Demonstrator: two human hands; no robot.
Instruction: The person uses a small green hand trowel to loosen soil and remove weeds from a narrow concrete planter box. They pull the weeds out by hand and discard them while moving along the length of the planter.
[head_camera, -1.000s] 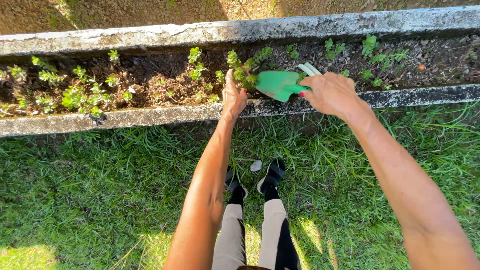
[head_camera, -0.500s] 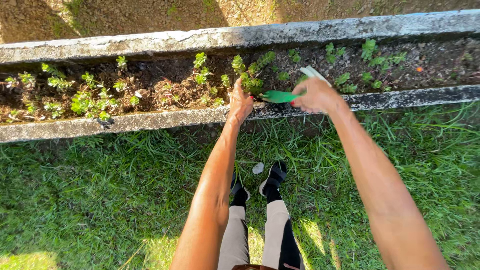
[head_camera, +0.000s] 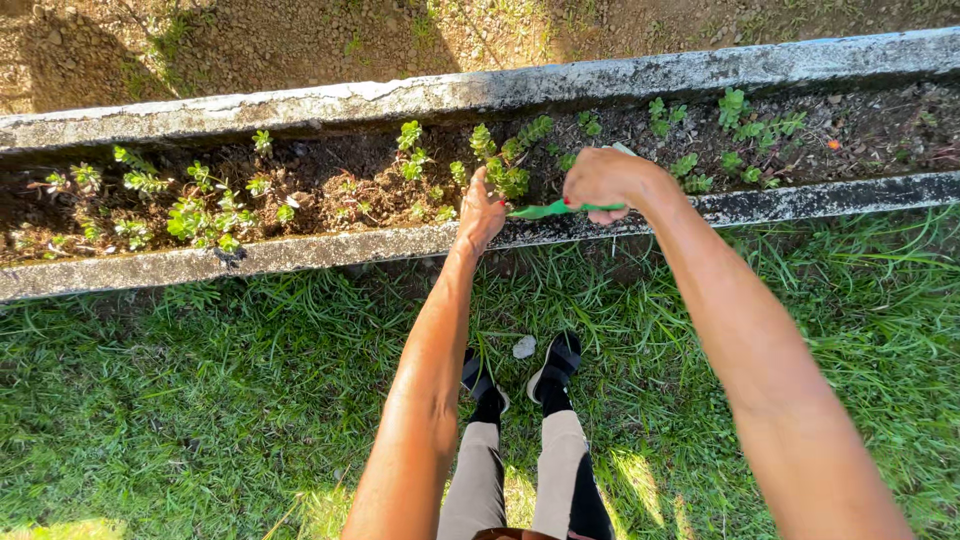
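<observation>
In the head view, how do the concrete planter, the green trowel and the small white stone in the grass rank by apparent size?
1. Concrete planter, largest.
2. Green trowel, partly hidden by the right hand.
3. White stone, smallest.

trowel: handle hidden in right hand | planter: both ends cut off by frame

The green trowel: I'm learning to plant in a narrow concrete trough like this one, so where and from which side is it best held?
Grip the green trowel by its handle, as the right hand does, fist closed from above. The blade points left toward the small plant that the left hand steadies, so coming from the right, over the trough's near wall, probably keeps the hands apart.
</observation>
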